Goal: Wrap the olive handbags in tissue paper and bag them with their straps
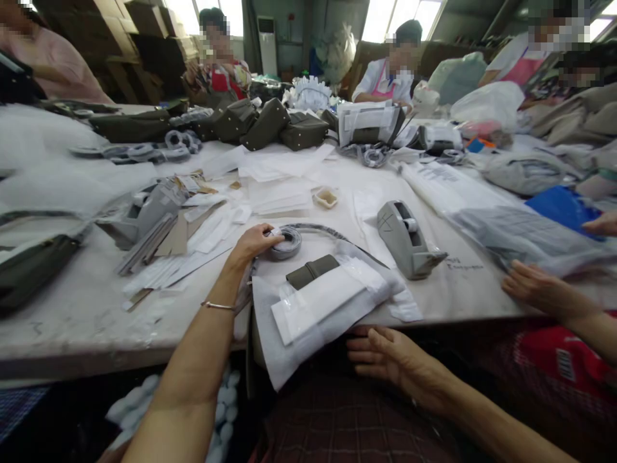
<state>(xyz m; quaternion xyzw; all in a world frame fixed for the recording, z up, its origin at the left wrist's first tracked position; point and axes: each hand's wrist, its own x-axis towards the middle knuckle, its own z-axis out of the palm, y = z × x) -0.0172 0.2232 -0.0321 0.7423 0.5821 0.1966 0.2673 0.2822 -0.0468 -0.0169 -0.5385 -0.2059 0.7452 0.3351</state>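
My left hand (255, 243) has its thumb and fingers closed on the edge of a coiled strap (289, 247) wrapped in clear film. Just below the coil lies a dark olive handbag mostly covered by a white foam sheet (270, 315), with its olive tab (313, 271) showing. White paper (321, 307) is taped across the bag, which overhangs the table's front edge. A film-wrapped handle arches behind it. Under the bag's right front corner, my right hand (385, 355) is open, fingers stretched out, holding nothing visible.
A grey tape dispenser (405, 238) stands right of the bag; another (149, 209) sits left beside paper strips (197, 247). At right, a co-worker's hand (540, 289) touches a plastic-wrapped bundle (496, 215). Olive bags (267, 123) line the back, with people beyond.
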